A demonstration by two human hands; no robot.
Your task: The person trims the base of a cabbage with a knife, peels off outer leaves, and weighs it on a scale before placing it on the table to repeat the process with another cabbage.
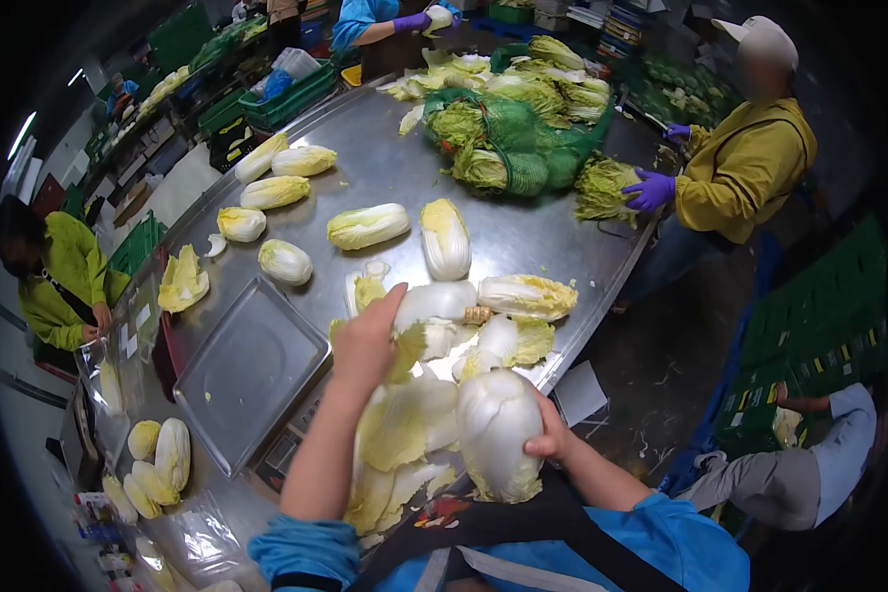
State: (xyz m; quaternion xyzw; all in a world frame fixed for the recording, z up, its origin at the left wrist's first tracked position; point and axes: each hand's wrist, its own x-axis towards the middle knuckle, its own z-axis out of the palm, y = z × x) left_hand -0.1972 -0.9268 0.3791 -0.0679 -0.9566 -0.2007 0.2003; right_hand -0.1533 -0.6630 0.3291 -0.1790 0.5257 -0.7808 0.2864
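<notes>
My right hand (553, 434) grips a trimmed napa cabbage (498, 434) from its right side, close to my body. The cabbage is white, with its leafy end toward me. My left hand (367, 340) is closed on a loose cabbage leaf (436, 302), whose pale rib points to the right. Below it lies a pile of peeled yellow-green leaves (405, 424) on the table. Just beyond the held cabbage are more leaf scraps (503, 340) and a whole cabbage (528, 296). The left fingertips are partly hidden behind the leaf.
The metal table (365, 168) carries several trimmed cabbages (368, 227), a steel tray (252, 375) on the left, and green net bags of cabbages (523, 143) at the back. A co-worker in yellow (750, 168) handles a cabbage at right. Green crates (809, 335) stand beyond the right edge.
</notes>
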